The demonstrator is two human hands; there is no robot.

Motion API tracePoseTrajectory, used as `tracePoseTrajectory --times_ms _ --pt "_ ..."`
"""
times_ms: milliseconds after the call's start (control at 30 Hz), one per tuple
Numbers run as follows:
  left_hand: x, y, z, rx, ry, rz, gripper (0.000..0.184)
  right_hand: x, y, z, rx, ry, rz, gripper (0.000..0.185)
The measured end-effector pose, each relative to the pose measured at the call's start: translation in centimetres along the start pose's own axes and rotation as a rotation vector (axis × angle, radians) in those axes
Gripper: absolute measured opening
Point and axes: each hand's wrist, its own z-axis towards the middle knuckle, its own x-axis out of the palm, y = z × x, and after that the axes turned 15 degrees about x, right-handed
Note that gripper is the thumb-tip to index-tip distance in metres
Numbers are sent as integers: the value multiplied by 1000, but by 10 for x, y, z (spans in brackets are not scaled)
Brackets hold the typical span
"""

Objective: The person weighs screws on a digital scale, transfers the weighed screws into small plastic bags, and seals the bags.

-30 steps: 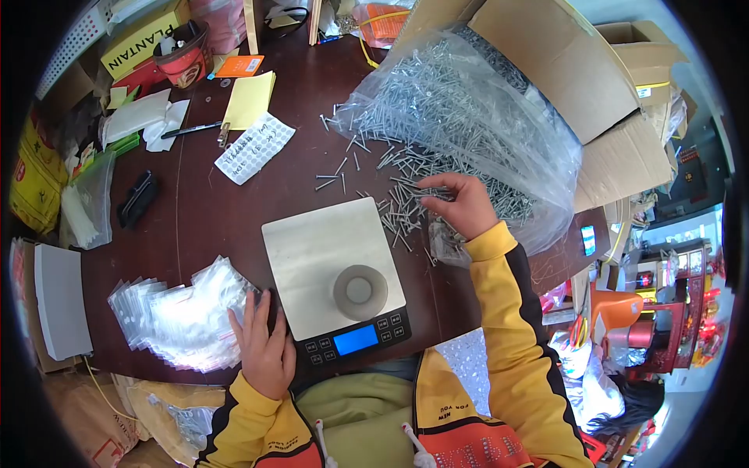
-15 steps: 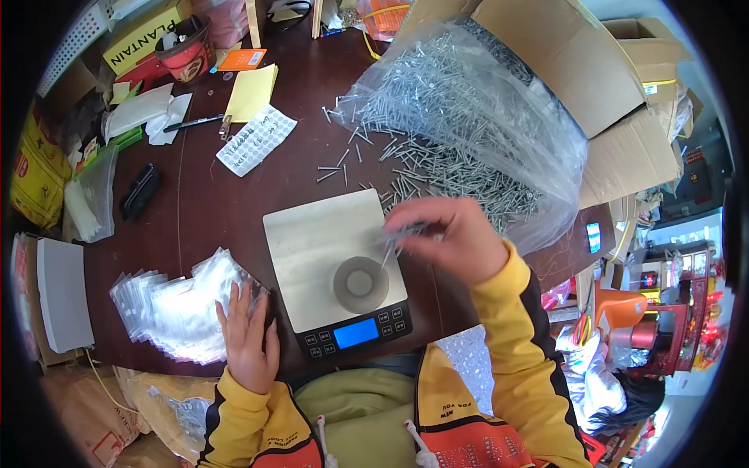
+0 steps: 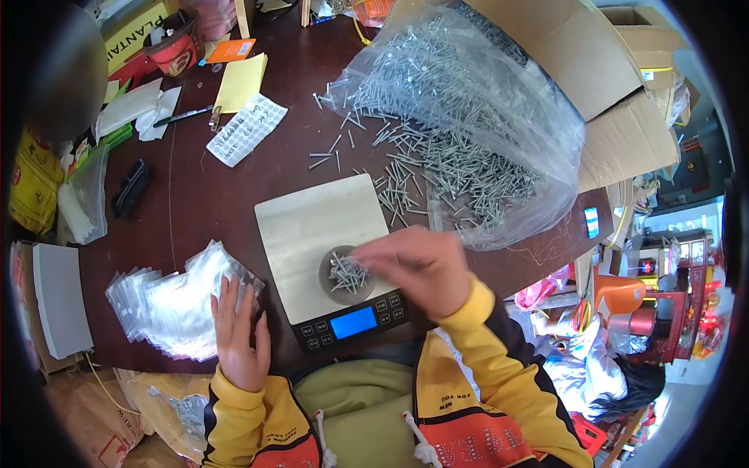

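Note:
My right hand (image 3: 417, 269) is over the edge of a small round dish (image 3: 326, 282), fingertips bunched together; whether anything is still between them is hidden. A small heap of silver screws (image 3: 348, 278) lies in the dish. The dish rests on the steel plate (image 3: 308, 218) of a digital scale with a lit blue display (image 3: 353, 323). My left hand (image 3: 239, 335) lies flat with fingers stretched, its fingertips on the right edge of a fanned pile of clear plastic bags (image 3: 175, 300).
Loose screws (image 3: 476, 183) spill from a large clear bag (image 3: 437, 70) by an open cardboard box (image 3: 624, 132). A sticker sheet (image 3: 246, 130), yellow paper (image 3: 240, 82), a pen (image 3: 187, 117) and a black object (image 3: 129, 189) lie to the left. A person (image 3: 593, 366) is at the far right.
My right hand has moved left and down from above the scale's right edge to the dish. Screws it held now lie in the dish, which was empty before. My left hand stays put.

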Motion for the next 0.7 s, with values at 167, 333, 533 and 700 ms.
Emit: tracePoseTrajectory --times_ms 167,333,533,700 --pt "3 8 -3 -119 -76 -107 39 -46 -36 -22 439 -239 555 10" --pt "10 21 -3 -44 -43 20 30 -46 -72 -30 331 -441 -207 6" --pt "4 19 -4 -150 -90 -107 24 -26 -91 -27 241 -462 -509 12" --pt "1 23 -9 -164 -83 -193 20 -21 -102 -27 245 -398 -713 15"
